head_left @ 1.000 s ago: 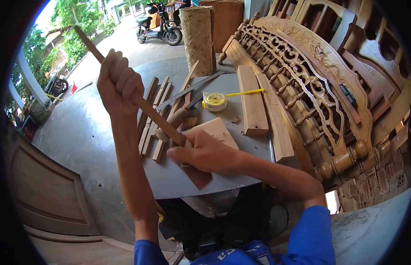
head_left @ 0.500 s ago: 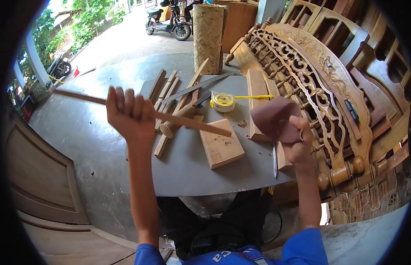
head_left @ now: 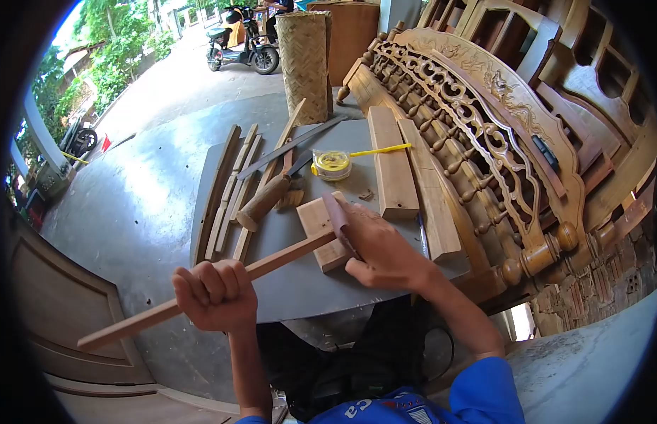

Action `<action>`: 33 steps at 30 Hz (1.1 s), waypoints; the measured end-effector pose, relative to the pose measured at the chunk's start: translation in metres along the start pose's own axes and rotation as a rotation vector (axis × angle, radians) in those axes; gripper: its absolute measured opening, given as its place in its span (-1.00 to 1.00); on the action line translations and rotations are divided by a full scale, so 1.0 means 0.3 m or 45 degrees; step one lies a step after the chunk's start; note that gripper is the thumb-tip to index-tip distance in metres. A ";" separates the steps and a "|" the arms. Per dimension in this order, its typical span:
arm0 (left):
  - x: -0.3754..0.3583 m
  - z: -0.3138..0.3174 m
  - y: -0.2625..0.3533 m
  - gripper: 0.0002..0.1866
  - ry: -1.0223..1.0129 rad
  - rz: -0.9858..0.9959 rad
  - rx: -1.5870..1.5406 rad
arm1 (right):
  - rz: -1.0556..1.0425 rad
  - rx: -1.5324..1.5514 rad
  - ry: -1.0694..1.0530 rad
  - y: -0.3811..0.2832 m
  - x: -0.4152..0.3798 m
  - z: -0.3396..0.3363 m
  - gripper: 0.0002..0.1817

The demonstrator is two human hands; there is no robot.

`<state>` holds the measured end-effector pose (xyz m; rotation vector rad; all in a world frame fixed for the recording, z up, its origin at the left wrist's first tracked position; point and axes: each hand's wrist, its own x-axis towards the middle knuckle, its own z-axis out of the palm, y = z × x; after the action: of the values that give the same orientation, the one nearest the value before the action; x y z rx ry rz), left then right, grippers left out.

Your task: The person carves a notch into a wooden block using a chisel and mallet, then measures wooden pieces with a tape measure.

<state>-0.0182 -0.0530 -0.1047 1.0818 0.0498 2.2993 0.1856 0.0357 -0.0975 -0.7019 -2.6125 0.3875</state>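
My left hand (head_left: 217, 293) is closed in a fist around a long, thin wooden strip (head_left: 141, 321), which slants up to the right over the near edge of the grey table (head_left: 293, 293). In my right hand (head_left: 386, 247) is a folded piece of reddish-brown sandpaper (head_left: 340, 222), pressed against the strip's upper end. That end is hidden by the sandpaper and fingers. Beneath it lies a flat wooden block (head_left: 313, 218), partly covered by my right hand and the strip.
Left on the table are several wooden strips (head_left: 219, 191), a wooden-handled tool (head_left: 265, 203) and a long metal blade (head_left: 289, 148). A yellow tape measure (head_left: 331, 165) lies partly pulled out by a thick wooden beam (head_left: 393, 166). A carved wooden panel (head_left: 477, 120) leans at right.
The strip's left end has swung down and my left hand has lowered. My right hand has moved left, bringing the sandpaper onto the strip's other end. The view has shifted slightly.
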 end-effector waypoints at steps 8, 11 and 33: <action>-0.019 0.106 -0.002 -0.59 -0.135 0.048 0.186 | 0.026 0.029 0.240 -0.055 -0.036 0.058 -0.26; -0.014 0.104 -0.017 -0.58 0.005 0.076 0.187 | -0.067 0.065 0.354 -0.070 -0.040 0.083 -0.30; 0.315 0.231 -0.078 -0.73 -0.060 -0.424 0.388 | 0.193 -0.020 0.406 0.025 0.043 0.110 -0.56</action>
<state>-0.0039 0.0015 0.0004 1.1754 0.5358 2.0042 0.1635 0.0435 -0.1252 -0.8911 -2.2728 0.2738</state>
